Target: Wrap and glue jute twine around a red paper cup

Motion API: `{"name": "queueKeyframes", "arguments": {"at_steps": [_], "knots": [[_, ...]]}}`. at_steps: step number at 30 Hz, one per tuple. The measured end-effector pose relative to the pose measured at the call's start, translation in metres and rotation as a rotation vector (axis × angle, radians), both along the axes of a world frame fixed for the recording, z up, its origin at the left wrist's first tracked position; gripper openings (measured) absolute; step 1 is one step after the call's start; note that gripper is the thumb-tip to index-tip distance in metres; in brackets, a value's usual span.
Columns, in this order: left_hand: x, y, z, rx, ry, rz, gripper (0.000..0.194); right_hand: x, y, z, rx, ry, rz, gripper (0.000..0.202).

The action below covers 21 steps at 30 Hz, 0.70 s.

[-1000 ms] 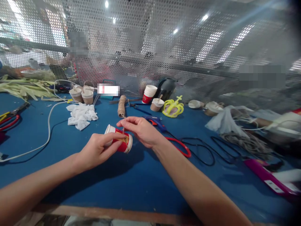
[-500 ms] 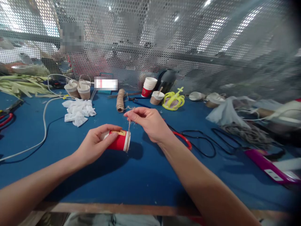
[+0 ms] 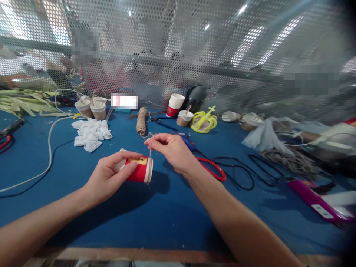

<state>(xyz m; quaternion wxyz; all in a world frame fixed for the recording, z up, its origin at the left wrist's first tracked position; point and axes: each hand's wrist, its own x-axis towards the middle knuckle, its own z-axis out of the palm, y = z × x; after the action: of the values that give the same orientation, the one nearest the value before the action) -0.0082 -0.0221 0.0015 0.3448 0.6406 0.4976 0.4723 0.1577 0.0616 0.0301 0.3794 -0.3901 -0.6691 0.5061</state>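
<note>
My left hand (image 3: 107, 176) is closed round a red and white paper cup (image 3: 139, 173), held on its side above the blue table. Several turns of brown twine circle the cup's right-hand end. Between thumb and fingertips my right hand (image 3: 169, 150) pinches the twine (image 3: 150, 152), a short stretch of it running down to the cup. Behind that hand, the loose strand trails towards a twine spool (image 3: 141, 121) lying on the table.
Crumpled white lace (image 3: 91, 133) lies left, below twine-wrapped cups (image 3: 98, 110). Stacked paper cups (image 3: 175, 105) and a yellow crown (image 3: 204, 121) stand at the back. Right are red-handled tool (image 3: 213, 170), black cable (image 3: 241, 178) and purple power strip (image 3: 319, 202). A perforated metal screen (image 3: 155, 48) rises behind.
My right hand has come slightly lower and nearer the cup, so the stretch of twine between them is shorter. My left hand keeps its hold on the cup. The view has shifted slightly.
</note>
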Motion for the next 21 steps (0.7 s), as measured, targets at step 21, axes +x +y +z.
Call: {"name": "queueKeyframes", "arguments": {"at_steps": [21], "knots": [[-0.0019, -0.004, 0.0005, 0.199, 0.135, 0.067, 0.02, 0.0012, -0.0009, -0.0042, 0.0, -0.108, 0.024, 0.02]]}}
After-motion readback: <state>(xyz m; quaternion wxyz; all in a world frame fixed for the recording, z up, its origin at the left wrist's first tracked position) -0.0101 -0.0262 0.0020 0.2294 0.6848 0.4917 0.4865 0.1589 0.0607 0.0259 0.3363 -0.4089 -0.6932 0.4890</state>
